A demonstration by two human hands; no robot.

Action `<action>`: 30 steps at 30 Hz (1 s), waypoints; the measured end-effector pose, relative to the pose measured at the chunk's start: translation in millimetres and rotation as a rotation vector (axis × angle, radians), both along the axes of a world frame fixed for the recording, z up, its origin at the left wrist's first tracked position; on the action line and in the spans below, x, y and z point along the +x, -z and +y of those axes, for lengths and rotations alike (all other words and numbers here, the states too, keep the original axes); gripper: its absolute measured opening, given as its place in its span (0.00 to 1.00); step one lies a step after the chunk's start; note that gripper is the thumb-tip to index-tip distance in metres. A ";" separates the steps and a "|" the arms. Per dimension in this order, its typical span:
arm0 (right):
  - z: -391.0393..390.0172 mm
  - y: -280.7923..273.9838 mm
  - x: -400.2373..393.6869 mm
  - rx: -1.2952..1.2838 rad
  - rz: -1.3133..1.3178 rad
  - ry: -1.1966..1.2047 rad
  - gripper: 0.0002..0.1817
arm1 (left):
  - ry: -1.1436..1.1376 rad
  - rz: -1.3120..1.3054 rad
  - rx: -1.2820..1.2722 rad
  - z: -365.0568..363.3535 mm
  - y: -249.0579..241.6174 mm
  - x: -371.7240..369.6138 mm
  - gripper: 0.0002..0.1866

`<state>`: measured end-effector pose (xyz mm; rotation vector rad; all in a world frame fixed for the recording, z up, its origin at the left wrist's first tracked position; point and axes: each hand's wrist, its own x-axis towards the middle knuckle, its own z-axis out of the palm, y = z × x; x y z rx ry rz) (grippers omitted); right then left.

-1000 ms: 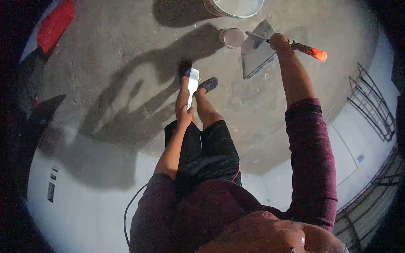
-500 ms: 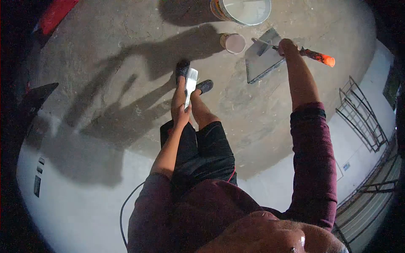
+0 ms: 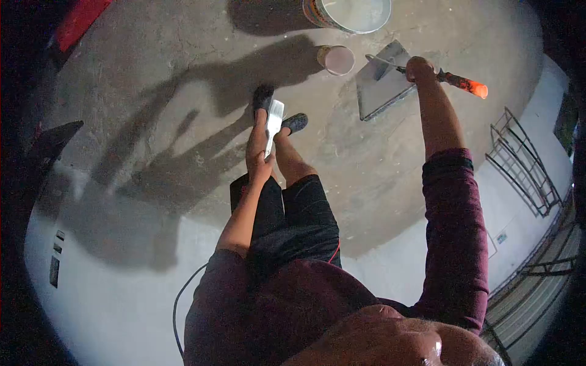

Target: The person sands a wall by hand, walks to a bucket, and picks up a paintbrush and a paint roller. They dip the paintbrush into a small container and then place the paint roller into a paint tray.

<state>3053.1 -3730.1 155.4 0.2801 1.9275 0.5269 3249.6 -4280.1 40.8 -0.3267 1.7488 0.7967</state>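
Observation:
My left hand (image 3: 261, 166), fingers wrapped round its handle, holds a flat white paintbrush (image 3: 274, 119) with the bristles pointing away from me, in front of my legs. Stretched out to the right, my right hand (image 3: 421, 70) grips a paint roller (image 3: 467, 85) with an orange and black handle. Its bent wire frame reaches left over a grey paint tray (image 3: 387, 93) on the floor. I cannot make out the roller's sleeve clearly against the tray. Left of the tray stands a small tub (image 3: 339, 60) with pale pinkish contents.
A large bucket (image 3: 357, 15) with whitish liquid stands beyond the tub on the concrete floor (image 3: 201, 55). Dark metal racks (image 3: 525, 161) are by the white wall (image 3: 116, 244) at the right. A red object (image 3: 82, 23) shows at the upper left, and shadows cross the floor.
Almost nothing differs. The brush has tilted very slightly, and the roller and my right hand have shifted a touch to the right.

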 end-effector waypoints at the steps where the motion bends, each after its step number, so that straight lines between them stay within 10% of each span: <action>1: -3.7 -1.6 -2.9 0.013 -0.044 0.012 0.15 | 0.041 -0.038 -0.001 2.8 -10.4 -10.0 0.43; 9: 48.4 38.1 44.0 0.018 -0.020 0.012 0.13 | 0.011 0.038 0.042 6.6 -3.6 2.2 0.42; 11: 106.4 87.7 81.5 -0.316 -0.323 -0.185 0.14 | 0.030 0.055 -0.034 6.0 8.0 10.3 0.42; 13: 80.6 65.0 107.7 -0.193 -0.084 0.460 0.17 | 0.085 0.180 -0.013 9.3 6.9 7.2 0.36; 17: 124.1 155.2 244.2 -0.404 0.263 0.722 0.23 | 0.163 0.610 0.194 3.6 29.6 14.2 0.31; 25: 16.5 154.2 401.6 -0.478 0.557 1.487 0.23 | 0.134 0.318 0.031 64.8 -0.3 14.3 0.27; 30: -116.8 185.6 315.7 -0.494 0.626 1.963 0.22 | 0.334 0.561 0.039 7.4 16.4 -126.7 0.27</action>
